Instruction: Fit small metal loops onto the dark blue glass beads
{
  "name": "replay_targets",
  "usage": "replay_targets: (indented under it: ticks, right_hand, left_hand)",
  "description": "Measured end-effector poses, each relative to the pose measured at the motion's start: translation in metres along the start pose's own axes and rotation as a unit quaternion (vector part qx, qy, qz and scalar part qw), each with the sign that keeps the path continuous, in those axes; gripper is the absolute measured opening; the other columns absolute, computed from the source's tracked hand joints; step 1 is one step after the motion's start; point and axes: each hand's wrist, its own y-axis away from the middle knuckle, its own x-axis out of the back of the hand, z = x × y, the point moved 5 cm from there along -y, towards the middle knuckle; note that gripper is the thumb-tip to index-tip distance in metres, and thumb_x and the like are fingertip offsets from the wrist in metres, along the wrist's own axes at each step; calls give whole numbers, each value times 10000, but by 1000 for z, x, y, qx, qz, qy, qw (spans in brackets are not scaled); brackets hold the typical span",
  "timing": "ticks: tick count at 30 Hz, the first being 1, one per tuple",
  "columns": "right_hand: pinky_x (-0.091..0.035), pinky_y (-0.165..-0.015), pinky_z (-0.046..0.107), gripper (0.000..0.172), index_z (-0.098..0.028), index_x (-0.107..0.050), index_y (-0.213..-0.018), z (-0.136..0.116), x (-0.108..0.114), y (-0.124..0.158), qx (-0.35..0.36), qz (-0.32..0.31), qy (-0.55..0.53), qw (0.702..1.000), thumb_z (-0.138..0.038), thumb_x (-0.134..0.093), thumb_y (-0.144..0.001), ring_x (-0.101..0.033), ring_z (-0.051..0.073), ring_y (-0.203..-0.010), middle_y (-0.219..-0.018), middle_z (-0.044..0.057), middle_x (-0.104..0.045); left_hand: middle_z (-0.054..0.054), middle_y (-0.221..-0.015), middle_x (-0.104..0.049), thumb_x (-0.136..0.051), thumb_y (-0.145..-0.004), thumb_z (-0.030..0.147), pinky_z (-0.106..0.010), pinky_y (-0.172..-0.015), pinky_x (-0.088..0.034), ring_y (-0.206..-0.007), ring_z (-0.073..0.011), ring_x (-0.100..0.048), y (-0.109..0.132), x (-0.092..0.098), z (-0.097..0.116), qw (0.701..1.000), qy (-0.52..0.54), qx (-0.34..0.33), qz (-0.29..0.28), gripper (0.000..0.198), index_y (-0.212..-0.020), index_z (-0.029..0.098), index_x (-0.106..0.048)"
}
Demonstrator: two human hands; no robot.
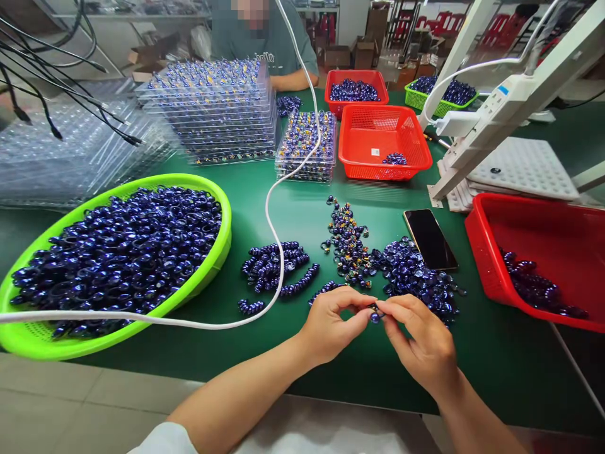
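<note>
In front of me my left hand (338, 321) and my right hand (418, 334) meet, fingertips pinched together on one small shiny dark-blue ring-like piece (375, 316). A rounded bead-like end of it shows below the fingertips, while the fingers hide most of the rest. Just beyond my right hand lies a heap of loose blue pieces (416, 277). Behind the hands is a scattered pile of blue pieces with gold-coloured parts (348, 243). Left of these, similar blue pieces lie in stacked rows (274, 265).
A green basket (225, 233) full of blue pieces stands left, with a white cable (268, 208) crossing it. A phone (430, 238) lies right, near a red basket (482, 252). Farther back are stacked clear trays (227, 126), a red basket (345, 142) and a seated person (265, 44).
</note>
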Motion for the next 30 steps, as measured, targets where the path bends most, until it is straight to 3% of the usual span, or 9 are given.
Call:
replay_targets:
  ticks: [7,13,22,30]
  right_hand:
    - [-546,-748,296,254,-217,-605,-1082,3,-2,0,-57,17,-26,998,-59,-567,-887,-654,169,-851,-938,48,-671]
    - [-489,-652,257,121,-212,-614,-958,8,-5,0,-138,-26,-89,986,-119,-560,-903,-589,131,-708,-850,10,-632]
    - [-468,-631,254,112,-203,-618,-948,8,-7,-2,-144,-31,-94,985,-131,-537,-917,-569,130,-684,-825,14,-629]
    - [-461,-619,243,106,-199,-618,-933,9,-9,-1,-147,-21,-90,985,-124,-551,-903,-567,122,-675,-823,7,-629]
  left_hand:
    - [-107,-803,-716,-700,-782,214,-287,-678,-518,-725,-187,-644,2,-1,0,1000,4,-10,5,147,-884,132,-767]
    - [-114,-882,-740,-703,-792,224,-310,-755,-560,-809,-216,-691,3,-5,-5,999,29,22,10,168,-923,137,-763]
    - [-111,-888,-754,-712,-778,226,-314,-777,-578,-807,-218,-708,4,-5,-8,998,30,46,20,177,-914,123,-759]
    - [-100,-845,-760,-701,-772,198,-280,-714,-569,-764,-200,-712,3,-5,-4,999,-7,-24,28,144,-874,121,-766]
